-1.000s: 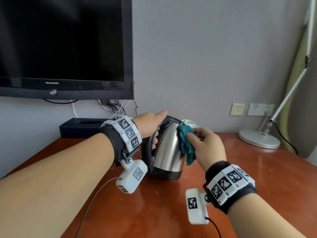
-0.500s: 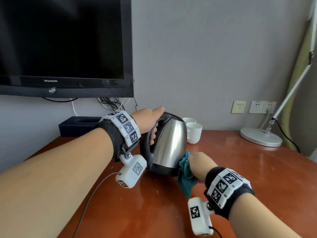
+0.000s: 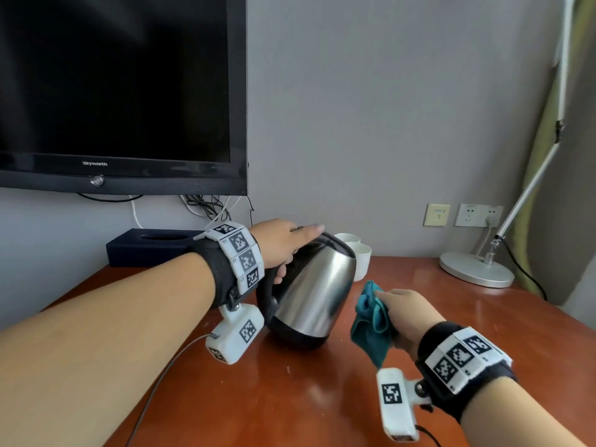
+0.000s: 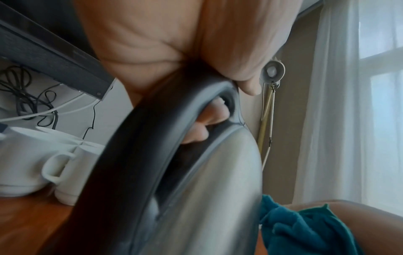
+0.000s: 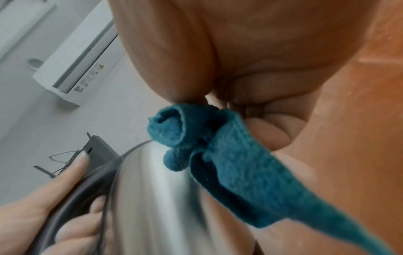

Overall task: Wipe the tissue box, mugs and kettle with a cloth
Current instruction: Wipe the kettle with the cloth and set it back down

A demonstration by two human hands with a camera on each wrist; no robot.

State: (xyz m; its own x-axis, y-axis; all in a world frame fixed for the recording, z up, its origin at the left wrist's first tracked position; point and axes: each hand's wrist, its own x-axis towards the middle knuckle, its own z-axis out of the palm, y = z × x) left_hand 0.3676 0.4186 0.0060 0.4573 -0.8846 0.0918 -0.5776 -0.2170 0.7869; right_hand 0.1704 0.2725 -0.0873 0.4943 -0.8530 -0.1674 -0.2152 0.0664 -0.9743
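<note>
"Skyworth" lettering on television (image 3: 122,91) bezel

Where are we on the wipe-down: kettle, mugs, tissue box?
In hand: left hand grips the tilted kettle by its handle; right hand holds the cloth beside its steel side. The mugs and tissue box sit untouched; nothing shows whether they are wiped.

My teal cloth (image 3: 371,321) sits at three o'clock from the kettle (image 3: 314,291), which is brushed silver with a black handle and base. Two white mugs (image 3: 358,256) stand behind, a navy tissue box (image 3: 148,246) at ten o'clock, on the reddish-brown table (image 3: 290,398).
</note>
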